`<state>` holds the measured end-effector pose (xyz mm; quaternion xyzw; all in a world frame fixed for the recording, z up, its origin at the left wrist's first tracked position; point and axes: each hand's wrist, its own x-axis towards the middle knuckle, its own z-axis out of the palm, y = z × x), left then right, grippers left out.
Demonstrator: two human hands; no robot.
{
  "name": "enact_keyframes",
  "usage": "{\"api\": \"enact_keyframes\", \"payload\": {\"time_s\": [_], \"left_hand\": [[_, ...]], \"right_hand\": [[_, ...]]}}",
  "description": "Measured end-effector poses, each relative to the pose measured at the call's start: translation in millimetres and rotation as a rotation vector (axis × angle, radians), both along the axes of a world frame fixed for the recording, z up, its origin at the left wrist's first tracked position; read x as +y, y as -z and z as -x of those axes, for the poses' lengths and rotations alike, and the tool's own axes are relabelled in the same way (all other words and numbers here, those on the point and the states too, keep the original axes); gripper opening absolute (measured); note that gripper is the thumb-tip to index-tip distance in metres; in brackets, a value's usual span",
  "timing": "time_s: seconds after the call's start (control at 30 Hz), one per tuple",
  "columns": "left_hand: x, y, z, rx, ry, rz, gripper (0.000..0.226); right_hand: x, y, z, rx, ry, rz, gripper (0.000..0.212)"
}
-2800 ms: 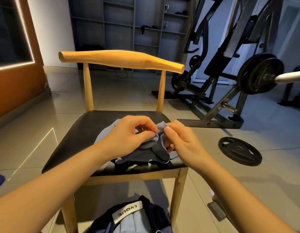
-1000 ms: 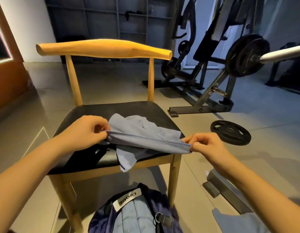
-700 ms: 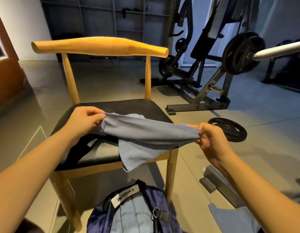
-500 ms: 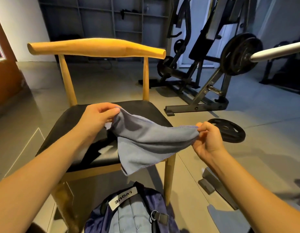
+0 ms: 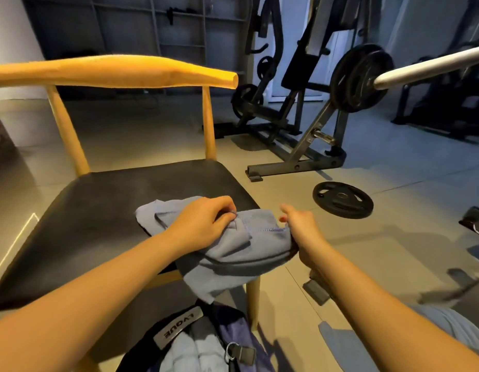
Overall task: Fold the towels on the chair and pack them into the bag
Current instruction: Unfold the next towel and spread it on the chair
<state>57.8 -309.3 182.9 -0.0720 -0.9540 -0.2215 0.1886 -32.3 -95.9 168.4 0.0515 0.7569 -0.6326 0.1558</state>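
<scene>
Change: the hands are closing in on each other. A moment ago they were holding the towel (image 5: 241, 253) stretched wide above the chair (image 5: 125, 200); now it is doubling over on itself.
Towel: it is coming down on the chair's front right corner, with its lower half spilling over the front edge of the seat.
Left hand (image 5: 203, 224): it is gripping bunched cloth, fingers curled round the stitched hem and pressing it towards the seat.
Right hand (image 5: 302, 229): it is meeting the towel's right end just off the chair's corner, with the forefinger lifting away. I cannot tell whether the hidden fingers are pinching the cloth.
Bag (image 5: 206, 345): it is waiting open on the floor right below the chair's front edge, with pale cloth showing inside.
Meaning: the first fold looks to be going in right now. The bundle is looking loose, so it probably needs squaring and another fold before it drops into the bag.
Watch: that overhanging half is threatening to drag the fold off the chair.
</scene>
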Motion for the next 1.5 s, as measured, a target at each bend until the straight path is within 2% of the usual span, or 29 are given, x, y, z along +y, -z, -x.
{"api": "enact_keyframes", "payload": {"time_s": [0.07,0.1,0.17,0.23,0.33,0.4,0.47,0.5,0.57,0.63,0.73,0.8,1.0,1.27,1.5], "left_hand": [[-1.0,3.5,-9.3,0.015,0.029,0.021,0.008],[-1.5,5.0,-13.8,0.008,0.035,0.022,0.008],[-3.5,4.3,-20.8,-0.021,0.041,-0.021,0.008],[-3.8,1.0,-26.3,-0.065,0.030,-0.096,0.008],[-4.1,-11.1,-33.3,-0.179,-0.024,-0.232,0.011],[-11.7,-30.2,-42.2,-0.340,0.014,-0.396,0.012],[-20.1,-54.2,-54.7,-0.510,0.139,-0.578,0.011],[-25.5,-65.7,-62.3,-0.526,0.192,-0.675,0.011],[-30.1,-80.8,-71.2,-0.418,0.227,-0.865,0.010],[-26.3,-85.4,-72.7,-0.327,0.238,-0.936,0.006],[-12.6,-77.2,-72.1,-0.453,0.450,-0.991,0.007],[-4.6,-72.8,-72.7,-0.492,0.496,-1.032,0.010],[2.9,-66.9,-67.4,-0.405,0.367,-0.947,0.010],[7.5,-63.8,-68.3,-0.385,0.299,-0.814,0.006],[2.4,-59.3,-68.6,-0.289,0.174,-0.779,0.009]], "right_hand": [[-10.9,2.8,7.1,0.147,-0.089,-0.180,0.053],[-15.5,4.6,9.5,0.199,-0.131,-0.234,0.057],[-23.4,4.4,12.5,0.259,-0.225,-0.259,0.047],[-25.2,-4.6,10.8,0.299,-0.309,-0.206,0.033],[-23.0,-29.8,2.1,0.376,-0.421,-0.095,0.028],[-19.8,-51.3,-9.1,0.391,-0.573,-0.001,0.023],[-12.7,-73.3,-22.5,0.329,-0.764,0.159,0.018],[-10.7,-83.4,-28.8,0.287,-0.847,0.229,0.018],[-6.8,-97.1,-36.4,0.226,-0.940,0.296,0.016],[-5.5,-102.4,-39.5,0.203,-0.975,0.309,0.013],[-7.1,-104.2,-39.3,0.231,-1.029,0.267,0.011],[-8.2,-106.1,-40.5,0.244,-1.072,0.191,0.011],[-7.8,-110.1,-42.3,0.170,-1.129,0.191,0.005],[1.8,-110.7,-37.9,0.246,-1.080,0.204,0.008],[8.7,-104.6,-26.9,0.338,-0.862,0.215,0.014]]}}
